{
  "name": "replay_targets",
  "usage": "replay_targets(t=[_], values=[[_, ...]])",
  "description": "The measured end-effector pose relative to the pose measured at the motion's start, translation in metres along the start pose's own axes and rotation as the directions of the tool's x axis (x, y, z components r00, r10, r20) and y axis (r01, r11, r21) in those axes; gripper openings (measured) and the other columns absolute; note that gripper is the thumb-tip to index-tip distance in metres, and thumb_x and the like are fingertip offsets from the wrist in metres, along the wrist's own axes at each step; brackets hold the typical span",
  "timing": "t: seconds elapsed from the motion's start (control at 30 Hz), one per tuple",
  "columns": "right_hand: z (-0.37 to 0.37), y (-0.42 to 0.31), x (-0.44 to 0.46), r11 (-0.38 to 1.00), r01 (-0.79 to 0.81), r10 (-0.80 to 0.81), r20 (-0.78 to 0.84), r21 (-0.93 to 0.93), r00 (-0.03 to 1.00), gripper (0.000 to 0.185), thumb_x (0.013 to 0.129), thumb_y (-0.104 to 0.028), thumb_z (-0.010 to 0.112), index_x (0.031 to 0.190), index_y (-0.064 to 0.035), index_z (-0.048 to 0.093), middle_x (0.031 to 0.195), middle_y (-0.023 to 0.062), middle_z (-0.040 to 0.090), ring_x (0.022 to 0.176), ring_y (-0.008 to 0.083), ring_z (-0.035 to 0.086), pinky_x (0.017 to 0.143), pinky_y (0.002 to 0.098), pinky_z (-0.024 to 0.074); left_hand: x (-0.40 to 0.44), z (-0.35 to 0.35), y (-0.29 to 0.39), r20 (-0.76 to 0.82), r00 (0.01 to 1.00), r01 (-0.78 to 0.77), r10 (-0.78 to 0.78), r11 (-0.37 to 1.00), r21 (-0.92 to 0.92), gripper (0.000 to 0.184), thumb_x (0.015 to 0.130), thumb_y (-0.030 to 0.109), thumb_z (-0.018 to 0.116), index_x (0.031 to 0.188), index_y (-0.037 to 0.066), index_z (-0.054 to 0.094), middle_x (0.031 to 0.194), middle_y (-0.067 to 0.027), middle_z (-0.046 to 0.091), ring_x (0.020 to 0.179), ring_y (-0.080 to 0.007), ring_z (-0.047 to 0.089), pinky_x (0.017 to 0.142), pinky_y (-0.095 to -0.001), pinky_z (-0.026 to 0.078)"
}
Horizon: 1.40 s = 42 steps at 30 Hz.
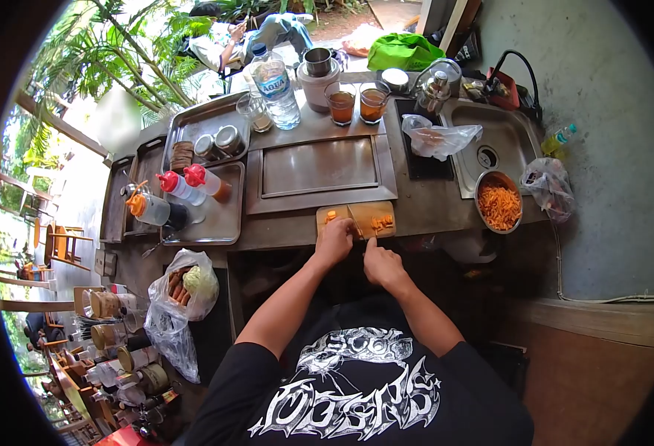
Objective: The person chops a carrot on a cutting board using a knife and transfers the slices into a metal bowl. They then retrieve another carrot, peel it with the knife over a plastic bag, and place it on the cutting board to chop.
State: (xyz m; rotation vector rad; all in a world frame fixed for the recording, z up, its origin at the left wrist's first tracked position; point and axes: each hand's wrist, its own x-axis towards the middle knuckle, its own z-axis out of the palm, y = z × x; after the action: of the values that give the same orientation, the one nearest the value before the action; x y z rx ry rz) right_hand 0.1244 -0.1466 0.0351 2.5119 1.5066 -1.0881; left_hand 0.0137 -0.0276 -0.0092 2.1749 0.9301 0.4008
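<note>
A small wooden cutting board (325,213) lies at the counter's front edge, below the metal panel. My left hand (334,241) rests on its left part, fingers bent and pressed together over a piece of carrot that they mostly hide. Just right of it, my right hand (384,264) is closed around a knife; the handle is hidden in the fist and the blade barely shows between my hands. Cut carrot pieces (381,223) lie on the board's right half. Another orange carrot bit (331,215) sits near its upper left corner.
A bowl of shredded carrot (499,207) stands right, beside the sink (516,123). Sauce bottles (185,189) stand left on a metal tray (226,230). A water bottle (275,89) and two glasses of brown drink (356,106) stand behind. A vegetable bag (193,279) hangs lower left. Someone sits outside.
</note>
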Motion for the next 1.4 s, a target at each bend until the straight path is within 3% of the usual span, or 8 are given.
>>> replay_targets(t=[0.1,0.17,0.2,0.27,0.57,0.97,1.3,1.4], values=[[0.014,0.002,0.004,1.0,0.017,-0.017,-0.032,0.002,0.999,0.04,0.089,-0.006,0.062,0.125,0.0046,0.046,0.105,0.0278,0.072,0.104,0.0419,0.071,0.089,0.0493,0.0565,-0.002,-0.001,-0.003,0.004,1.0,0.011,-0.011,1.0,0.014,0.012,0.079,0.003,0.065,0.09,0.004,0.071,0.093,-0.0146,0.07,0.093,-0.0342,0.068,0.083,-0.0432,0.055],[0.015,0.009,0.011,0.992,0.084,-0.076,-0.084,0.096,0.994,0.034,0.103,-0.024,0.051,0.118,0.006,0.045,0.099,0.0321,0.071,0.098,0.0497,0.069,0.086,0.0563,0.0535,-0.001,-0.002,-0.003,0.012,1.0,0.02,-0.02,1.0,0.009,0.014,0.079,0.004,0.064,0.091,0.006,0.072,0.094,-0.0144,0.069,0.094,-0.0347,0.068,0.084,-0.0438,0.055],[0.01,0.009,0.01,0.992,0.083,-0.075,-0.088,0.092,0.993,0.034,0.103,-0.024,0.051,0.118,0.006,0.045,0.099,0.0321,0.071,0.098,0.0497,0.069,0.086,0.0563,0.0535,0.0,-0.005,-0.002,0.053,0.998,0.031,-0.029,0.999,-0.024,0.014,0.079,0.003,0.064,0.091,0.005,0.072,0.094,-0.0146,0.07,0.094,-0.0349,0.068,0.083,-0.0438,0.055],[0.001,0.008,0.008,0.997,0.047,-0.045,-0.042,0.059,0.998,0.035,0.091,-0.007,0.058,0.122,0.0045,0.046,0.103,0.0287,0.072,0.102,0.0438,0.071,0.088,0.0505,0.0564,0.001,-0.008,-0.004,0.097,0.995,0.043,-0.037,0.998,-0.055,0.015,0.079,0.003,0.065,0.091,0.005,0.072,0.094,-0.0148,0.07,0.094,-0.035,0.068,0.083,-0.0438,0.055],[0.014,0.007,0.011,0.998,0.065,-0.065,-0.069,-0.013,0.995,0.046,0.086,-0.004,0.061,0.127,0.0063,0.045,0.102,0.0276,0.073,0.098,0.0428,0.072,0.084,0.0491,0.0583,-0.003,-0.005,-0.005,0.049,0.998,0.036,-0.033,0.998,-0.053,0.015,0.079,0.004,0.068,0.093,0.003,0.071,0.092,-0.0152,0.07,0.093,-0.0344,0.069,0.083,-0.0434,0.055],[0.008,0.001,0.003,0.998,0.058,-0.058,-0.042,0.008,0.997,0.042,0.085,-0.002,0.062,0.123,0.005,0.046,0.1,0.0274,0.073,0.097,0.0435,0.072,0.084,0.0496,0.0584,-0.01,-0.003,-0.002,-0.032,0.999,-0.006,0.005,0.999,-0.047,0.013,0.082,0.007,0.071,0.095,0.004,0.072,0.09,-0.0135,0.069,0.091,-0.0322,0.068,0.082,-0.0432,0.055],[0.008,0.002,0.003,0.998,0.068,-0.068,-0.032,0.008,0.997,0.044,0.086,-0.004,0.061,0.125,0.0062,0.044,0.103,0.0307,0.071,0.1,0.0449,0.071,0.086,0.0519,0.0573,-0.019,0.007,0.004,-0.143,0.984,0.105,-0.11,0.994,-0.043,0.015,0.086,0.012,0.07,0.099,0.006,0.074,0.094,-0.0127,0.065,0.089,-0.0342,0.068,0.08,-0.0436,0.055],[0.021,0.003,0.007,0.996,0.066,-0.063,-0.056,0.052,0.996,0.033,0.096,-0.017,0.057,0.118,0.0046,0.045,0.102,0.0332,0.07,0.101,0.0491,0.069,0.088,0.0562,0.0544,-0.021,0.008,0.002,-0.154,0.983,0.093,-0.1,0.994,-0.05,0.016,0.087,0.013,0.07,0.1,0.006,0.075,0.094,-0.0131,0.065,0.09,-0.0352,0.067,0.08,-0.0443,0.054]])
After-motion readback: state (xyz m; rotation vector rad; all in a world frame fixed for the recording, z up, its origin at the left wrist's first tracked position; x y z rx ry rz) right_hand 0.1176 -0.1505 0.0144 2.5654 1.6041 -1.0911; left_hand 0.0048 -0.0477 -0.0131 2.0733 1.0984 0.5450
